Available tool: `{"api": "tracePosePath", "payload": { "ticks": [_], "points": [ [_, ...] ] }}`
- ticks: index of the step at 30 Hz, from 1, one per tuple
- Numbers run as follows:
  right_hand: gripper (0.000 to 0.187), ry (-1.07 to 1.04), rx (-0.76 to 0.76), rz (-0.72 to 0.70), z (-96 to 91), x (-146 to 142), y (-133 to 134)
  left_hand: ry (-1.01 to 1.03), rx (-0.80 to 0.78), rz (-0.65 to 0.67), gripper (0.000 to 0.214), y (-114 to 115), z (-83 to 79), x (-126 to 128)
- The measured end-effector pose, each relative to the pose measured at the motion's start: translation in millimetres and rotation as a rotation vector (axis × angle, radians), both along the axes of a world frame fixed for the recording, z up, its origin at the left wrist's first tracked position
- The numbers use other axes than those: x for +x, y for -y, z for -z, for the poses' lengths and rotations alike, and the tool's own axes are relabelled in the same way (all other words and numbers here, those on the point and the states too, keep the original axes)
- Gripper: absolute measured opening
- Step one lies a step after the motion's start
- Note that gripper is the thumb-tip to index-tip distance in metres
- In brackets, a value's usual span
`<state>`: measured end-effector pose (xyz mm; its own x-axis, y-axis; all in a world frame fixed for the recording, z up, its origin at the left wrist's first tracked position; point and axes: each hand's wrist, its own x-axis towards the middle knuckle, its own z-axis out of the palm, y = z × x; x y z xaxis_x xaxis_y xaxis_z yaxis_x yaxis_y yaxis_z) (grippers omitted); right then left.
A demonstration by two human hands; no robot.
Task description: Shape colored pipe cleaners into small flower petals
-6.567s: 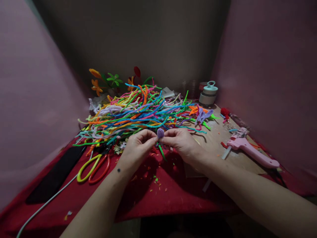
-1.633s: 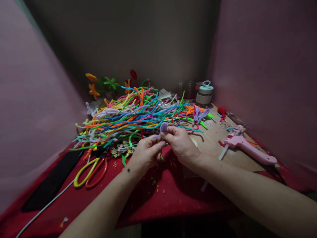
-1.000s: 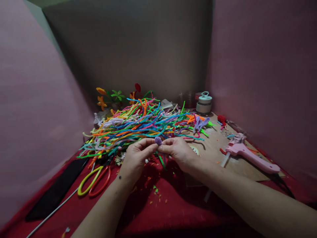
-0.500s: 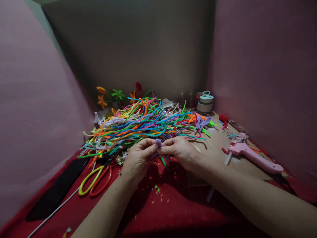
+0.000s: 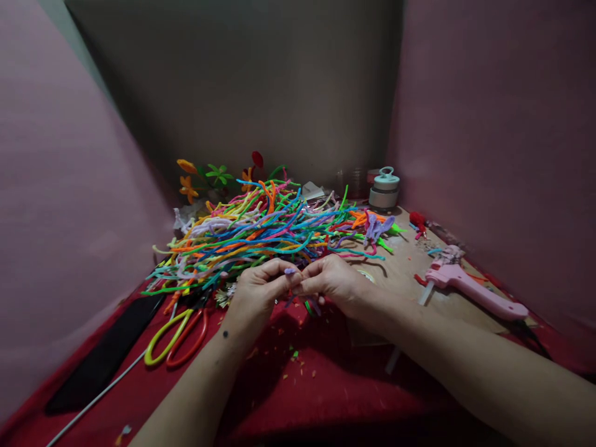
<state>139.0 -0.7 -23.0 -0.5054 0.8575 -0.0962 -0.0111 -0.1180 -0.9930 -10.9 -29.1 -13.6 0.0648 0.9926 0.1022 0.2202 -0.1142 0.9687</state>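
Thumb and fingers of my left hand (image 5: pixel 259 288) pinch a purple pipe cleaner (image 5: pixel 289 271), whose fuzzy end pokes up between the fingertips. My right hand (image 5: pixel 329 278) meets it there, its fingertips closed on the same piece. More purple strands hang below the fingers; most of the piece is hidden by them. Just behind both hands lies a big heap of coloured pipe cleaners (image 5: pixel 261 230). Scissors (image 5: pixel 179 338) with one yellow and one red handle rest left of my left hand, their blades mostly covered by the heap.
A pink glue gun (image 5: pixel 475 292) lies on a brown board (image 5: pixel 395 273) at the right. Shaped purple pieces (image 5: pixel 378 228) sit at the heap's right end. Behind stand a teal-lidded jar (image 5: pixel 384 188) and pipe-cleaner flowers (image 5: pixel 189 188). A black flat object (image 5: pixel 105 354) lies left on red cloth (image 5: pixel 298 403).
The purple end between my fingertips has tipped lower and shows less than before. Both hands stay together in nearly the same place. The whole view has shifted slightly.
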Motion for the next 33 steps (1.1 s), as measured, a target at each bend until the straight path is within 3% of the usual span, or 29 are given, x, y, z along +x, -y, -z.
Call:
{"api": "tracePosePath", "payload": {
  "ticks": [6, 9, 13, 16, 19, 23, 26, 29, 33],
  "points": [
    [0.010, 0.023, 0.014, 0.038, -0.7, 1, 0, -0.108, 0.124, -0.135, 0.013, 3, 0.6, 9],
    [0.010, 0.021, 0.028, 0.036, 3.2, 0, -2, -0.274, 0.343, -0.207, 0.012, 4, 5.8, 11],
    [0.014, 0.047, 0.027, 0.031, 9.5, -2, -5, -0.442, 0.572, -0.191, 0.010, 4, 11.6, 12],
    [0.014, 0.054, 0.041, 0.032, 9.5, -2, -5, -0.355, 0.430, -0.209, 0.013, 0, 10.7, 10],
    [0.014, 0.060, 0.049, 0.051, 5.9, -2, -3, -0.103, 0.228, -0.249, 0.020, -5, 8.2, 7],
    [0.017, 0.018, 0.012, 0.103, 2.5, -2, -2, 0.214, 0.164, -0.160, 0.030, -10, 8.2, 0],
    [0.017, -0.001, 0.017, 0.113, 5.3, -2, -4, 0.169, 0.102, -0.049, 0.026, -10, 10.1, -1],
    [0.016, 0.024, 0.050, 0.087, 10.7, -3, -7, 0.061, 0.062, -0.062, 0.017, -8, 10.9, 1],
    [0.015, -0.004, 0.068, 0.026, 13.0, -3, -8, 0.076, 0.078, -0.098, 0.016, -7, 11.2, 4]
  ]
}}
